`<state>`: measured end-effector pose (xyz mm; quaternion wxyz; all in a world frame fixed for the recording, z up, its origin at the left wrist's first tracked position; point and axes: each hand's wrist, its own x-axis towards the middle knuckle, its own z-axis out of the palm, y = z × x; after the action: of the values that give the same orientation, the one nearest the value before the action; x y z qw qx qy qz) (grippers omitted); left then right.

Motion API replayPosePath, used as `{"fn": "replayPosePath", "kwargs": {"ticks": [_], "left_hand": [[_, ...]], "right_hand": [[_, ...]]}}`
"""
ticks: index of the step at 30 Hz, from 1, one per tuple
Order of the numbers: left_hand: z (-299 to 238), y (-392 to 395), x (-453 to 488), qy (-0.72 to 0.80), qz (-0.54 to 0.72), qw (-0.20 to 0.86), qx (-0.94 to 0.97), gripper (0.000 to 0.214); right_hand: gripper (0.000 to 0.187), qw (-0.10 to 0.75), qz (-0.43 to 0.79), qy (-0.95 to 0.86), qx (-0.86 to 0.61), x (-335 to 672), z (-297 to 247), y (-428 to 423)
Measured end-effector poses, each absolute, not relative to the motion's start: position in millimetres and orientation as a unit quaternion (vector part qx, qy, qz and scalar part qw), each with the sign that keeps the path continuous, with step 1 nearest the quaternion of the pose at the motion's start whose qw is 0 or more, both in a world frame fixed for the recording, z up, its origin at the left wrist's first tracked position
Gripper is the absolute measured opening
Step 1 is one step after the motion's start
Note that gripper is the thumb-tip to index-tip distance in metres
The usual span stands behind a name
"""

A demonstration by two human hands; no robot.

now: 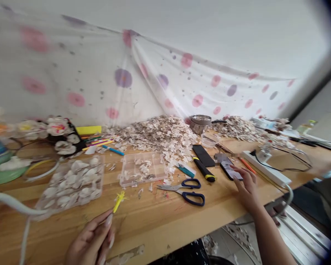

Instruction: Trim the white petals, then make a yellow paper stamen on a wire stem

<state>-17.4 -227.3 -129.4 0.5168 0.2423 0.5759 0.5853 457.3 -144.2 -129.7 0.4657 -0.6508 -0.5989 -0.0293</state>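
Note:
My left hand [92,239] sits at the near edge of the wooden workbench [154,224], pinching a small yellow spiky stem [118,200] between thumb and fingers. My right hand [246,187] rests its fingertips on a smartphone [230,169] lying on the bench, and its screen is lit. Just left of that hand lie blue-handled scissors [184,191] and a black-and-yellow utility knife [203,169]. A clear tray of white shell petals [71,182] lies up and left of my left hand.
A clear compartment box [142,169] holds shell pieces, behind it a large heap of shell fragments [157,134]. Shell flowers [57,129] stand at the left. A metal pot [200,123] and a white power strip [264,167] lie farther right. A white cable [13,203] crosses the near left.

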Motion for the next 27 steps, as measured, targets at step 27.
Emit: {"fn": "replayPosePath", "kwargs": {"ticks": [27], "left_hand": [[-66.5,-297.7,-45.6,0.314,0.692,0.59,0.273,0.046]], "right_hand": [[0.038,0.218,0.333,-0.849,-0.348,-143.5,-78.3,-165.8]]}}
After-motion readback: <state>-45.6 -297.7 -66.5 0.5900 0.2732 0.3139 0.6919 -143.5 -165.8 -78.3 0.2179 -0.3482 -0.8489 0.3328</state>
